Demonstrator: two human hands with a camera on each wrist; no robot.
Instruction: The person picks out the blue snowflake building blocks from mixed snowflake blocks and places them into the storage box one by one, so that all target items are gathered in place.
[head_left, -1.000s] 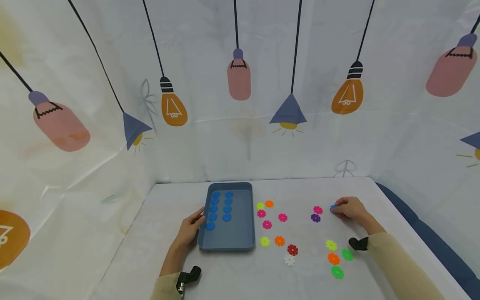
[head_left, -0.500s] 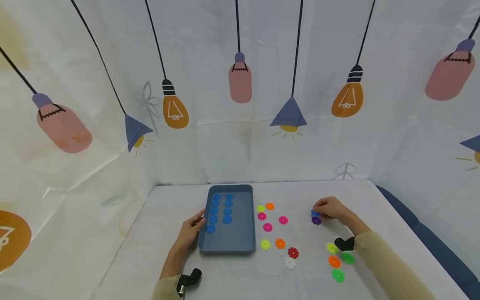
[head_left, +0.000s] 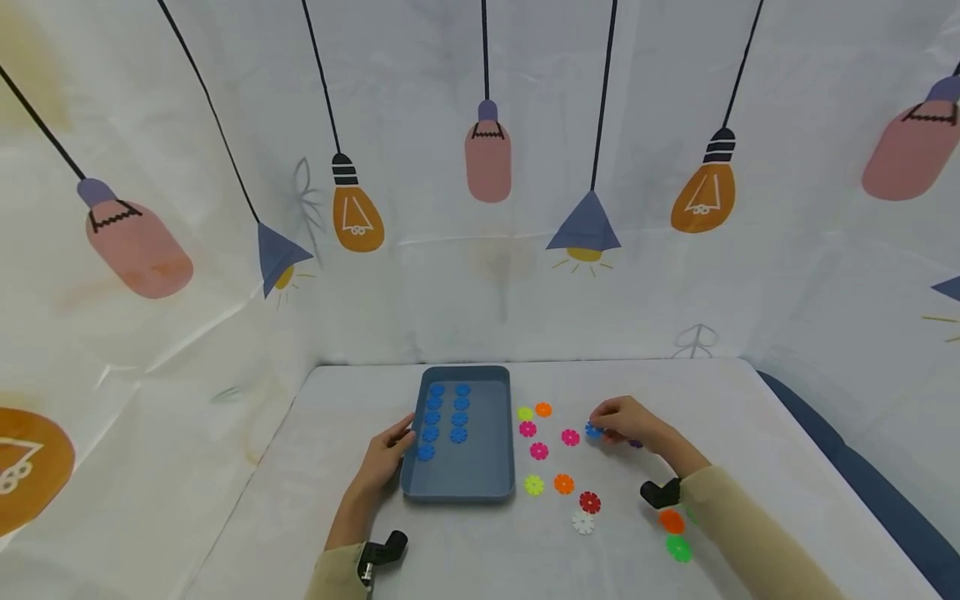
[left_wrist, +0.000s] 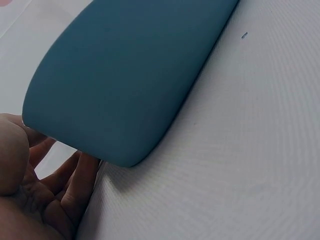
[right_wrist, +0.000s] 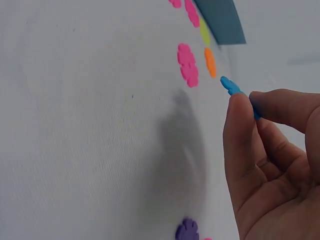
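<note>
My left hand [head_left: 381, 460] holds the left side of a blue-grey tray [head_left: 480, 475], its thumb at the rim and its fingers along the outer wall in the left wrist view. Inside the tray, several blue notched discs [head_left: 459, 418] lie in two columns. Over the table to the right of the tray, my right hand [head_left: 630, 423] pinches one more blue notched disc [right_wrist: 231, 86] between thumb and forefinger. That disc is tilted and above the tabletop, with the hand's shadow below. A pink disc [head_left: 570, 437] lies just left of it, and a purple disc [right_wrist: 187, 231] is partly hidden behind the hand.
Loose pink, yellow and orange discs [head_left: 564, 483] are scattered beside the tray. A red disc [head_left: 590, 502] and a white disc [head_left: 583, 522] lie nearer the front. Below the right forearm are orange and green discs [head_left: 678, 548]. A patterned sheet [head_left: 450, 300] hangs behind the white table.
My right hand has carried the blue disc leftward from the table's right side, past the purple disc, toward the tray. My left hand stays at the tray.
</note>
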